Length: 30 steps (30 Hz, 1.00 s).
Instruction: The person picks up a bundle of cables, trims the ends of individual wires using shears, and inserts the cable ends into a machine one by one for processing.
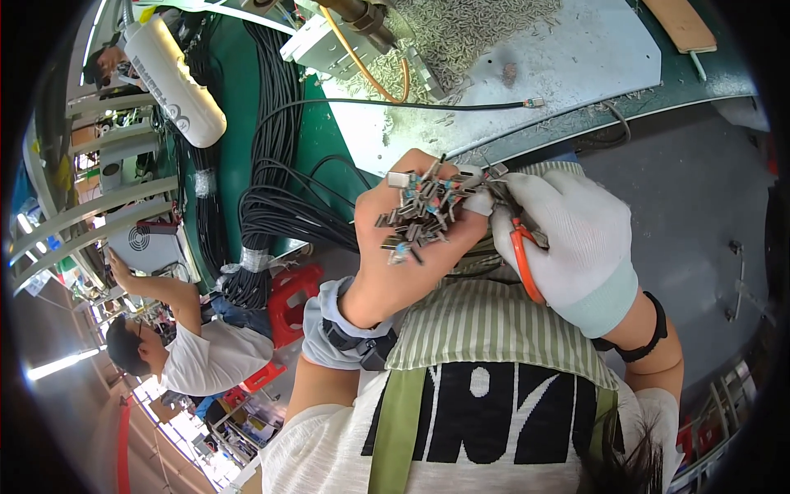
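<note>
My bare left hand [411, 247] grips a bunch of thin cable ends tipped with small metal connectors [418, 216], held in front of my striped apron [494, 325]. My right hand [572, 239] wears a white glove and touches the top of the bunch with its fingertips. It also holds a small orange-handled cutter [521, 255] in its palm. The cutter's blades are hidden behind the fingers.
A white work surface [576, 58] on a green bench carries a heap of small metal pieces [469, 29] and a single black cable [411, 104]. A thick black cable bundle [276, 165] hangs at left. Another person in a white shirt [214, 358] sits beside a red stool [288, 300].
</note>
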### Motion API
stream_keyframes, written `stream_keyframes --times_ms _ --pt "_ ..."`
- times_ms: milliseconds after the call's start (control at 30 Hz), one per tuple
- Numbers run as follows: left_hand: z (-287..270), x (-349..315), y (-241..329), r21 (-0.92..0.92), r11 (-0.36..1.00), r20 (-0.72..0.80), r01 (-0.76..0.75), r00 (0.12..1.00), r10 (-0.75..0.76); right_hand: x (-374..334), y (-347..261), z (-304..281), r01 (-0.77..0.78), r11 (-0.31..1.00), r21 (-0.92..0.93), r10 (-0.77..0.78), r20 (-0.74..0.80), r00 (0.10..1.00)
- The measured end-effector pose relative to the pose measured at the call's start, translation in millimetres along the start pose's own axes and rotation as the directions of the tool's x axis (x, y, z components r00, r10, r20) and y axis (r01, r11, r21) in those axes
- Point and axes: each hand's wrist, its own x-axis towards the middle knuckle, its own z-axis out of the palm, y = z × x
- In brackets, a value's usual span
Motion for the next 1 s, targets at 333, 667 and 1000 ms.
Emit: stream_keyframes --times_ms 333,667,1000 --pt "-24 10 -27 -0.441 0.751 0.143 0.492 0.864 -0.482 18 2 -1 -0.562 0.658 0.501 0.307 0.503 0.808" --pt "-32 74 -48 -0.650 0.603 0.207 0.463 0.871 -0.445 84 45 20 -0.201 0.925 0.322 0.163 0.142 0.976" --pt "-39 89 -42 -0.291 0.866 0.165 0.407 0.913 -0.374 112 46 20 -0.445 0.738 0.507 0.220 0.444 0.869"
